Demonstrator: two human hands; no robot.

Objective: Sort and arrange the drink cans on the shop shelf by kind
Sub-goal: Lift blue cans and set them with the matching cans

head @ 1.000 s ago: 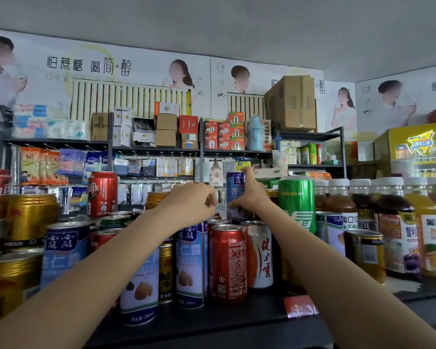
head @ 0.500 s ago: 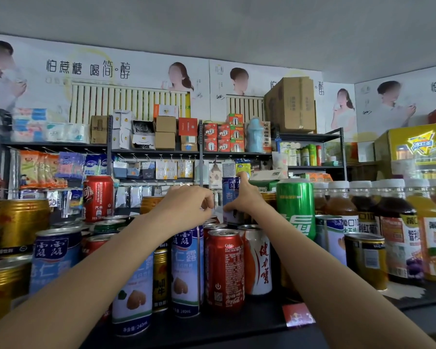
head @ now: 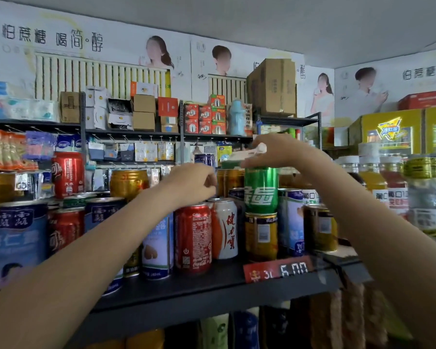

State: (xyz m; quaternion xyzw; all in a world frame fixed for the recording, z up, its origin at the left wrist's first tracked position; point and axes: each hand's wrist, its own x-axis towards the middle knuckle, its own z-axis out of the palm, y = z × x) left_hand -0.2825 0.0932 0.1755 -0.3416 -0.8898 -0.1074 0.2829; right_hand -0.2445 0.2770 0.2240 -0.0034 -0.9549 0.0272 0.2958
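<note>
On the black shelf (head: 212,288) in front of me stand many drink cans, mixed by kind. My right hand (head: 275,152) is raised over the green can (head: 261,190), which stands on top of a yellow can (head: 261,235); its fingers hang down just above the green can's lid, and I cannot tell if they touch or grip it because of the blur. My left hand (head: 191,182) hovers over the red cola can (head: 193,238) and the white and orange can (head: 224,227), with its fingers curled loosely and holding nothing. Both hands are apart from each other. Just left of the red cola can stands a blue and white can (head: 157,245), partly hidden by my left arm. Farther left a large blue can (head: 20,238) stands near the shelf's edge. To the right, bottles with white caps (head: 370,172) fill the shelf. A red price tag (head: 277,269) hangs on the front edge.
</note>
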